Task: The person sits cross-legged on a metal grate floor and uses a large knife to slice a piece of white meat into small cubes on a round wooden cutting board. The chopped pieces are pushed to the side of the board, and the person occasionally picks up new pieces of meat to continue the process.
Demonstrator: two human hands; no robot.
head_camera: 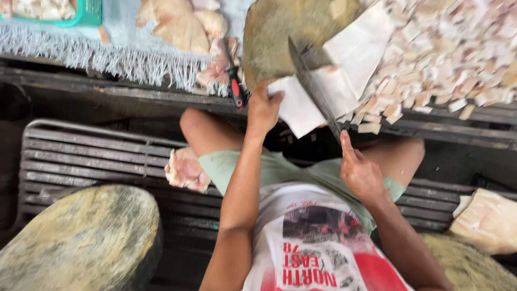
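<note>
My left hand (263,109) presses on the near corner of a flat white slab of fat or skin (344,64) lying on a round wooden chopping block (280,32). My right hand (360,171) grips the handle of a long dark cleaver (312,86), whose blade lies edge-down across the slab. A big heap of small pale cut pieces (447,54) spreads over the bench to the right of the block.
A red-handled knife (235,89) lies left of the block beside raw meat pieces (177,24) on a fringed grey cloth (107,54). A green tray (81,13) sits far left. Another round block (81,242) stands lower left, with meat chunks (186,170) nearby and another pale meat chunk (487,218) at right.
</note>
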